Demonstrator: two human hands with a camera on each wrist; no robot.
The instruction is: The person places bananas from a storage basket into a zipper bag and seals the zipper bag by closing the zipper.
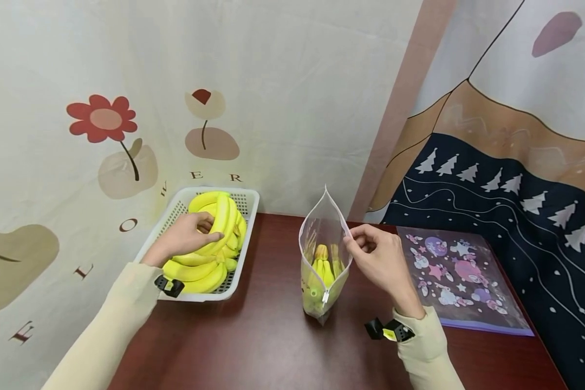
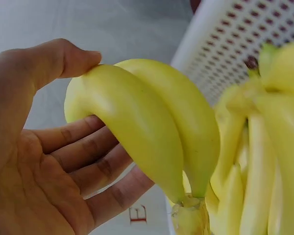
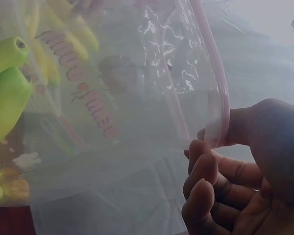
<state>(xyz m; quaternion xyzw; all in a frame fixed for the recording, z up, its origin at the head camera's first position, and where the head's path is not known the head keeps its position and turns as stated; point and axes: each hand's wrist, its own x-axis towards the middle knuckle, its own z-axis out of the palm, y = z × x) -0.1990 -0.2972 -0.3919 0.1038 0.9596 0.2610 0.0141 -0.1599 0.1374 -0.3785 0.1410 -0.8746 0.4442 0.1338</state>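
My left hand (image 1: 187, 234) reaches into the white basket (image 1: 250, 208) and grips a small bunch of yellow bananas (image 2: 137, 127). In the left wrist view the thumb lies on top of the bananas and the fingers pass beneath them, with the stem end pointing away from the palm. My right hand (image 1: 380, 260) pinches the right edge of a clear zip bag (image 3: 152, 112) between thumb and fingers. That bag stands upright on the table with its mouth spread wide. Inside it are bananas (image 1: 324, 271), stem end up, with greenish tips toward the bottom.
More bananas (image 1: 197, 273) fill the basket around my left hand. A flat zip bag with cartoon prints (image 1: 460, 276) lies on the dark red table (image 1: 268, 336) to the right. Printed cloth (image 1: 292, 108) hangs behind the table, close to the basket's back edge.
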